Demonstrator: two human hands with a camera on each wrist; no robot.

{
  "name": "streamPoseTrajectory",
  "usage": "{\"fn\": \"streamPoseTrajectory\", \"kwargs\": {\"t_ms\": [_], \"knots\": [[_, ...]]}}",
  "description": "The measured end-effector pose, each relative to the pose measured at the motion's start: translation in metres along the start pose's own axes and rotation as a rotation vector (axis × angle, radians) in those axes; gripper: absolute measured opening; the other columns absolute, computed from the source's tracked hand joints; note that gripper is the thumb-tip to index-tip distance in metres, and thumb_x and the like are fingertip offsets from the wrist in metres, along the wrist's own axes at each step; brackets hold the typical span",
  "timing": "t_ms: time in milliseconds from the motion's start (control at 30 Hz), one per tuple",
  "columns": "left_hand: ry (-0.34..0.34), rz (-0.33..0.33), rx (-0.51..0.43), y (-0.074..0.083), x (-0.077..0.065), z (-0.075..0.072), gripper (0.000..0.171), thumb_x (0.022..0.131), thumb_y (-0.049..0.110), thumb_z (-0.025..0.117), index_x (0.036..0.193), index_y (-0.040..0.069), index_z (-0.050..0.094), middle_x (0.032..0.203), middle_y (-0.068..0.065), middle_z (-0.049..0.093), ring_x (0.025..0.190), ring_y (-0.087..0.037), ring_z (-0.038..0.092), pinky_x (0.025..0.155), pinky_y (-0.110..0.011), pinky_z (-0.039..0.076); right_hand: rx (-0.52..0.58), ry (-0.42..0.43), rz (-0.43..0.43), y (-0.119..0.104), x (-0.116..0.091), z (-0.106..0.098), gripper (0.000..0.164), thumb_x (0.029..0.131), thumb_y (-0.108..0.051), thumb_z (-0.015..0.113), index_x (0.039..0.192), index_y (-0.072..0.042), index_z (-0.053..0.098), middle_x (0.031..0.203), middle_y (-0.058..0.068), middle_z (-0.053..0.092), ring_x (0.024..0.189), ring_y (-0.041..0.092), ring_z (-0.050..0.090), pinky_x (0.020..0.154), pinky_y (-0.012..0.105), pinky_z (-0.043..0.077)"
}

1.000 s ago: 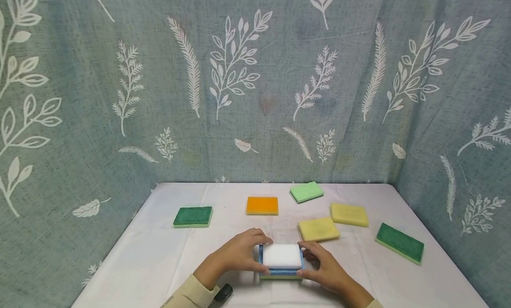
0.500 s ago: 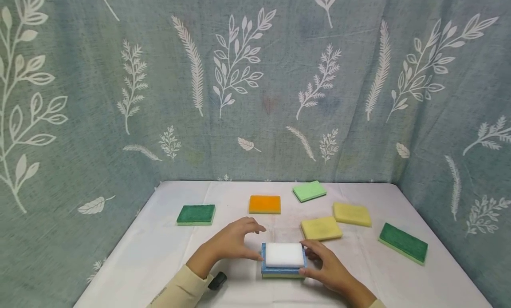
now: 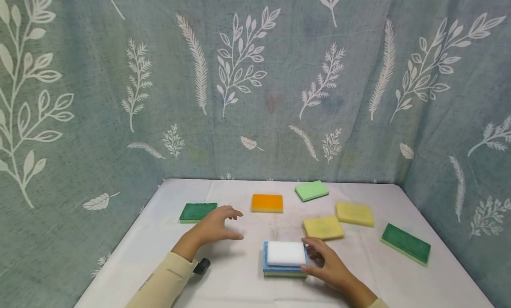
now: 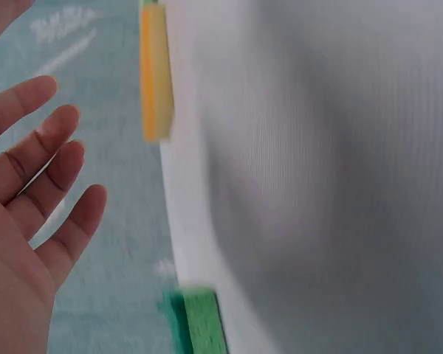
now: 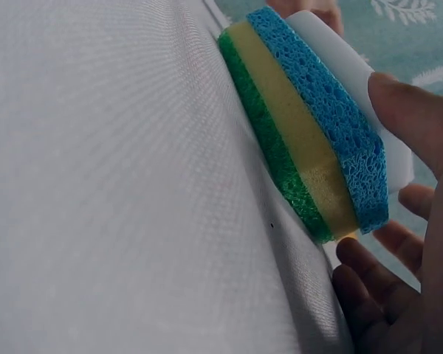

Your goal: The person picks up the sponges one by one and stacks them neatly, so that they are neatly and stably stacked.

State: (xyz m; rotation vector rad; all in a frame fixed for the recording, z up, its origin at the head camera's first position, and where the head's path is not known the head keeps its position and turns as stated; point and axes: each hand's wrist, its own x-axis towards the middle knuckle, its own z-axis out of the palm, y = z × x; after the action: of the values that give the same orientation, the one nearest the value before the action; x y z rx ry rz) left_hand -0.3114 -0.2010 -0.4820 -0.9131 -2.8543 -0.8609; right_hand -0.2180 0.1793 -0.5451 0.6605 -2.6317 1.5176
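Near the table's front stands a stack of sponges: a white sponge [image 3: 285, 253] on top, a blue sponge [image 5: 317, 96] under it, and a yellow-and-green scouring sponge [image 5: 284, 129] at the bottom. At the stack's right end, my right hand [image 3: 329, 266] holds it with thumb at the front corner and index finger at the back corner. In the right wrist view, the thumb lies against the white sponge, with the other fingers beside the end. My left hand [image 3: 213, 228] hovers left of the stack with nothing in it, fingers loosely spread.
Behind my left hand lies a dark green sponge [image 3: 195, 211]. Farther back are an orange sponge [image 3: 267, 203] and a light green one [image 3: 312, 191]. Two yellow sponges [image 3: 324, 227] and another dark green sponge [image 3: 406, 243] lie to the right. A patterned curtain [image 3: 247, 99] surrounds the white table.
My left hand has let go of the stack and moved left, toward the dark green sponge. My right hand stays at the stack's right end. The view has shifted slightly.
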Motion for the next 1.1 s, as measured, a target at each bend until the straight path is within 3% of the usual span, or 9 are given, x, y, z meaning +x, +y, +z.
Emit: {"fn": "streamPoseTrajectory", "kwargs": {"t_ms": [300,500,633,800,933,1100], "knots": [[0.018,-0.136,0.013,-0.030,-0.006,-0.021,0.067,0.072,0.050,0.082,0.125,0.013,0.064,0.109,-0.007,0.062,0.099,-0.027,0.058,0.079,-0.043,0.048,-0.021,0.008,-0.029,0.001,0.001,0.000,0.061,0.083,-0.039,0.077,0.134,-0.013,0.056,0.130,0.002,0.053,0.104,0.017,0.056,0.086,0.032,0.052],[0.051,-0.182,-0.015,-0.046,-0.010,-0.028,0.069,0.073,0.050,0.082,0.127,0.011,0.063,0.114,-0.007,0.063,0.105,-0.026,0.058,0.088,-0.049,0.048,-0.021,0.011,-0.037,0.003,0.001,0.000,0.061,0.083,-0.038,0.077,0.134,-0.012,0.056,0.129,0.003,0.053,0.103,0.019,0.056,0.086,0.032,0.052],[0.066,-0.248,-0.036,-0.061,-0.011,-0.030,0.072,0.072,0.049,0.083,0.130,0.012,0.061,0.119,-0.006,0.062,0.111,-0.027,0.057,0.093,-0.050,0.046,-0.009,0.011,-0.027,0.002,0.000,0.001,0.060,0.083,-0.038,0.077,0.134,-0.014,0.056,0.129,0.002,0.053,0.104,0.018,0.056,0.087,0.032,0.051],[0.071,-0.320,-0.033,-0.074,-0.013,-0.033,0.073,0.070,0.047,0.085,0.131,0.014,0.060,0.117,-0.004,0.061,0.108,-0.024,0.056,0.090,-0.049,0.047,-0.013,-0.001,0.001,0.001,0.000,0.000,0.063,0.082,-0.040,0.077,0.135,-0.014,0.054,0.128,0.000,0.053,0.105,0.017,0.056,0.088,0.032,0.051],[0.100,-0.327,-0.037,-0.083,-0.014,-0.035,0.074,0.070,0.046,0.085,0.132,0.015,0.059,0.116,-0.005,0.061,0.105,-0.024,0.056,0.085,-0.049,0.049,-0.017,-0.009,0.016,0.002,0.000,0.001,0.064,0.083,-0.041,0.076,0.136,-0.013,0.054,0.129,0.001,0.053,0.105,0.017,0.056,0.088,0.031,0.050],[0.157,-0.323,-0.025,-0.098,-0.016,-0.035,0.082,0.069,0.048,0.085,0.136,0.011,0.055,0.113,-0.005,0.062,0.106,-0.027,0.056,0.089,-0.051,0.047,-0.020,-0.021,0.023,0.002,-0.001,0.001,0.065,0.083,-0.041,0.076,0.137,-0.012,0.053,0.128,0.002,0.053,0.104,0.018,0.056,0.088,0.033,0.050]]}}
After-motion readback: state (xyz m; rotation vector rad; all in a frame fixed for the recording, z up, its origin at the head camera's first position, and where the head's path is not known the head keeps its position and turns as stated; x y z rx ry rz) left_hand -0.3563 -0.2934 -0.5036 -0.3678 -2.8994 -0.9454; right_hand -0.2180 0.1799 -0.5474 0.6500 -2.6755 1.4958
